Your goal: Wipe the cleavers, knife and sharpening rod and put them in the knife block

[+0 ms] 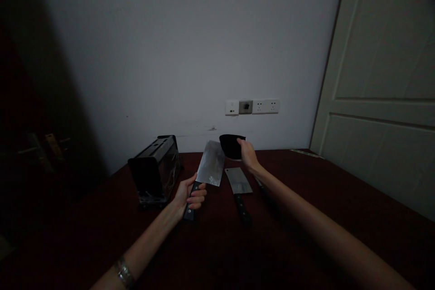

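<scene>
The left hand (192, 195) wraps the knife handle (189, 214), likely for safety, blade (211, 164) toward one o'clock; the right hand (248, 155) pinches a black thing (230, 146).

A shiny silver-coloured bracelet (124, 274) with bright and dark patches (its finer detail is lost in the dimness) wraps the slender, bare left forearm (152, 238) at seven o'clock, while the right forearm (316, 226), toward four o'clock, is likewise slender and bare.
</scene>
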`<state>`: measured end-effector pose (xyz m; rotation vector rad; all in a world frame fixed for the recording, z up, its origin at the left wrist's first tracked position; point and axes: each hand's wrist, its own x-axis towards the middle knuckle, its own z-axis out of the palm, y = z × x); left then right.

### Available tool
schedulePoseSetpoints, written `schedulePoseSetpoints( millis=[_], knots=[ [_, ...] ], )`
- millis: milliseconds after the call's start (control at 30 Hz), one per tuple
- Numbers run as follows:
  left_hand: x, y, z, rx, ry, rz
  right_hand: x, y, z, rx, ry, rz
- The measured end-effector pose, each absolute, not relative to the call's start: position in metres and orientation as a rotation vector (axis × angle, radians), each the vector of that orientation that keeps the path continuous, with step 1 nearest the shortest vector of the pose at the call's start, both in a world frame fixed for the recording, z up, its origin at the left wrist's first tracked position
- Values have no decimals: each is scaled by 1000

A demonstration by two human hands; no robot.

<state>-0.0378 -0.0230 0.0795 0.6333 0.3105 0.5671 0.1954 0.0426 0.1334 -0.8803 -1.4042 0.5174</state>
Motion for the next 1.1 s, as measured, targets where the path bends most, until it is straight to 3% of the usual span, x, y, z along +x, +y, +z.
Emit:
schedulePoseSetpoints(
  millis=[367,500,933,1100],
  knots=[
    [-28,-35,72,669,359,457,175,56,122,-832,-2253,42],
    [-31,-32,69,659,338,479,175,37,112,-758,-2429,20],
    [-37,-16,65,664,365,605,166,-41,95,-552,-2454,543],
    [-34,-14,74,725,455,633,178,-32,84,-949,-1882,918]
  ],
)
